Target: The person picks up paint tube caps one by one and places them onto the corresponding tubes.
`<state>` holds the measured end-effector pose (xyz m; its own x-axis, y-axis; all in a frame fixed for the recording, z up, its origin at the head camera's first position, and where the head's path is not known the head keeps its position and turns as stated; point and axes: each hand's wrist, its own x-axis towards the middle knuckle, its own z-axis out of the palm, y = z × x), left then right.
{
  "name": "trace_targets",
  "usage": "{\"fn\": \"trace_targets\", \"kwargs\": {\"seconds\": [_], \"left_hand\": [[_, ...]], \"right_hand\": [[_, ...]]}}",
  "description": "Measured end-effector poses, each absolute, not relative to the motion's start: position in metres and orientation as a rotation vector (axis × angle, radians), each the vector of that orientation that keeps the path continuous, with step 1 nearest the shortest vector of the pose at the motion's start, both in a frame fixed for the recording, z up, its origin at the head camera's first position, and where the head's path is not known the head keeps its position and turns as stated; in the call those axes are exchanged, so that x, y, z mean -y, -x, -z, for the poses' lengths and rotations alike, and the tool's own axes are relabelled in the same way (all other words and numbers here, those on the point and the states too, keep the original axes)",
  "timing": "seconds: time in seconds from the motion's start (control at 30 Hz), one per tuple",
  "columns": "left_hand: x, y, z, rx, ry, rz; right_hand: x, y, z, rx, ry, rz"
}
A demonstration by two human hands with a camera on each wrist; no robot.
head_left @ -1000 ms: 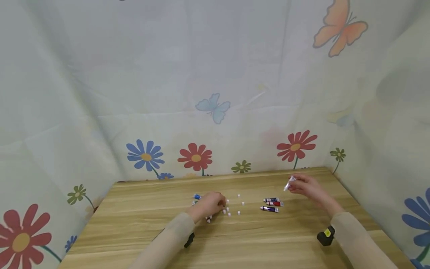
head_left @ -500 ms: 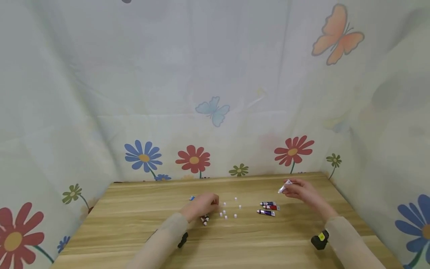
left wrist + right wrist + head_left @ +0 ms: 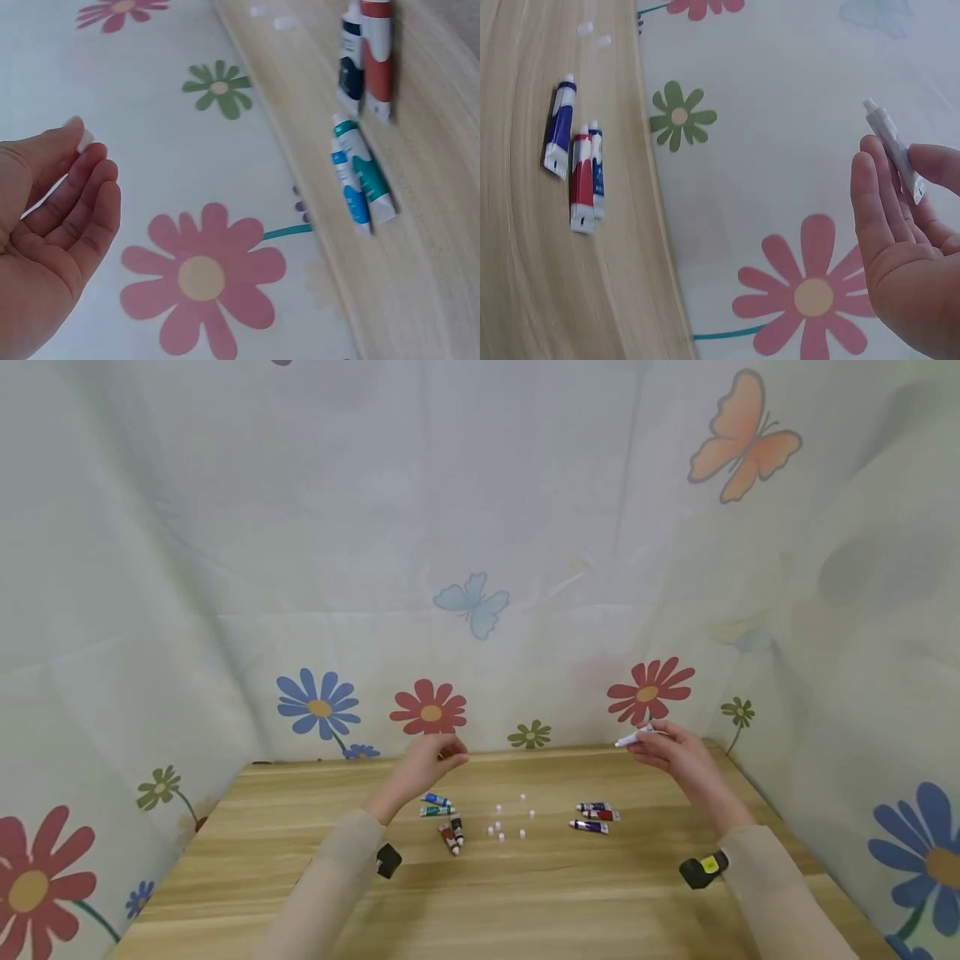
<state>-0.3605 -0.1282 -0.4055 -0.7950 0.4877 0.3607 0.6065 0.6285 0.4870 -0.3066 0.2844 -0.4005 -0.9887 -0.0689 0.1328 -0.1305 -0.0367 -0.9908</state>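
My left hand (image 3: 429, 764) is raised above the back of the table and pinches a small white cap (image 3: 85, 140) between thumb and index finger. Held up at the right, my right hand (image 3: 678, 760) grips a white paint tube (image 3: 894, 146) between thumb and fingers, its narrow nozzle pointing left and away from the palm. Several loose white caps (image 3: 498, 827) are scattered on the table between the two hands. Below the left hand lie a blue tube (image 3: 349, 187), a green tube (image 3: 365, 171), a black tube (image 3: 350, 71) and a brownish-red tube (image 3: 377, 64).
On the right side of the wooden table (image 3: 525, 902) lie a purple tube (image 3: 560, 127), a red tube (image 3: 583, 180) and a dark blue tube (image 3: 598, 169), the last two side by side. A flowered cloth (image 3: 540, 668) hangs behind the table's back edge.
My left hand has lifted from among the caps, up and to the left, uncovering the tubes beneath. My right hand has risen slightly with the white paint tube, which now lies more level.
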Motion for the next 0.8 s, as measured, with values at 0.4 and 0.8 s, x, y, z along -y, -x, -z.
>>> {"fn": "trace_targets", "kwargs": {"seconds": [0.4, 0.8], "left_hand": [[0.137, 0.333, 0.378, 2.487, 0.834, 1.046], [0.124, 0.306, 0.364, 2.412, 0.784, 1.381]], "right_hand": [[-0.250, 0.290, 0.388, 2.046, -0.356, -2.311], [-0.204, 0.276, 0.380, 1.919, -0.422, -2.402]]}}
